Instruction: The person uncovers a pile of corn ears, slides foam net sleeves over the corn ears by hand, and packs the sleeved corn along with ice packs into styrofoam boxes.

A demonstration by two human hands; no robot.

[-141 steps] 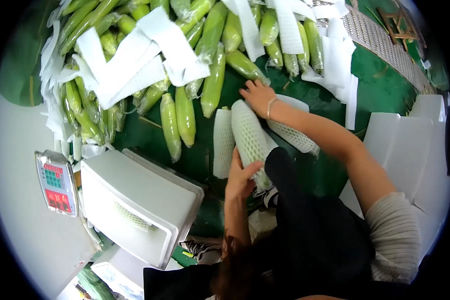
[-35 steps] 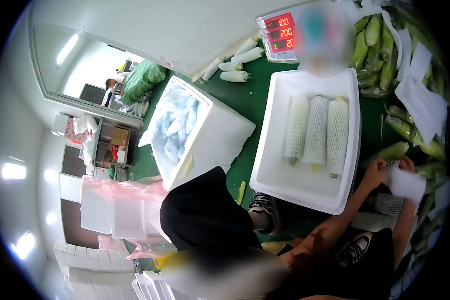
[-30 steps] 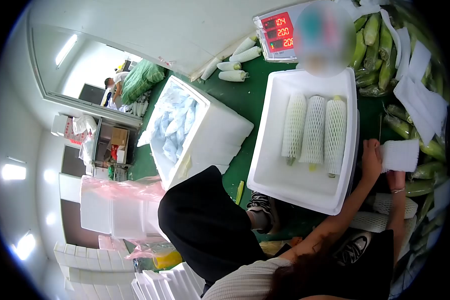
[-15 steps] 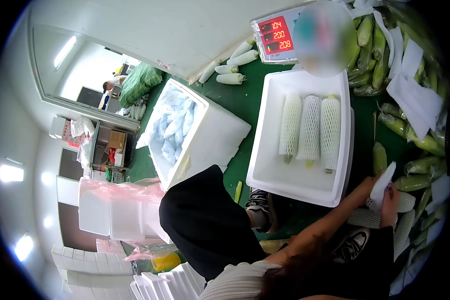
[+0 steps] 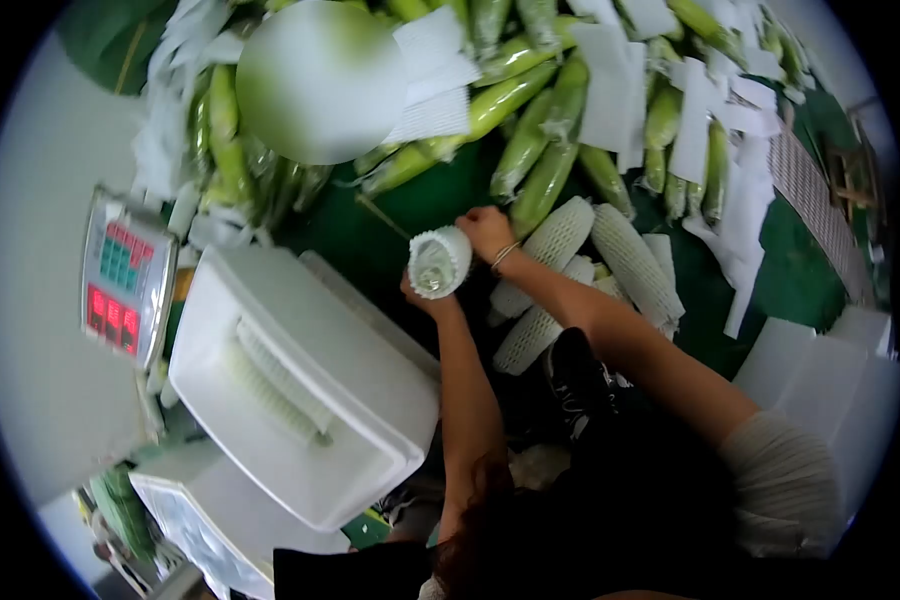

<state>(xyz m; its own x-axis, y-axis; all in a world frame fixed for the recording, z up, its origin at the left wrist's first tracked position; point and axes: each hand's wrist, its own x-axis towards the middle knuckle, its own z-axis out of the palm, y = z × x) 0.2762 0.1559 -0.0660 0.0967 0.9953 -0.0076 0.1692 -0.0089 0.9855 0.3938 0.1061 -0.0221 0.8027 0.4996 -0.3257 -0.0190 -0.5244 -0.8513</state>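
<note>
A white foam net sleeve (image 5: pixel 440 262) points its open end up toward the camera, with something wrapped in clear film inside. My left hand (image 5: pixel 428 298) grips its lower left side, fingers mostly hidden behind it. At its upper right edge is my right hand (image 5: pixel 485 232), fingers bent and closed against the sleeve. Right of my hands lie several net-sleeved vegetables, one (image 5: pixel 635 262) slanting beside another (image 5: pixel 560 240). Beyond is a heap of long green vegetables in clear film (image 5: pixel 545 185), with white foam sleeves (image 5: pixel 600 90) strewn over it.
A white foam box (image 5: pixel 270 460) holding net-sleeved vegetables stands at the left, near a scale (image 5: pixel 125 285) with red digits. Another foam box (image 5: pixel 195 530) is at the lower left. White boxes (image 5: pixel 810 380) stand at the right, near a metal grating (image 5: pixel 820 210). My shoe (image 5: pixel 575 375) is below.
The view has swung right and down to the heap. The foam sleeve, flat and tilted half a second ago, is now opened round with its mouth toward the camera, still between my hands.
</note>
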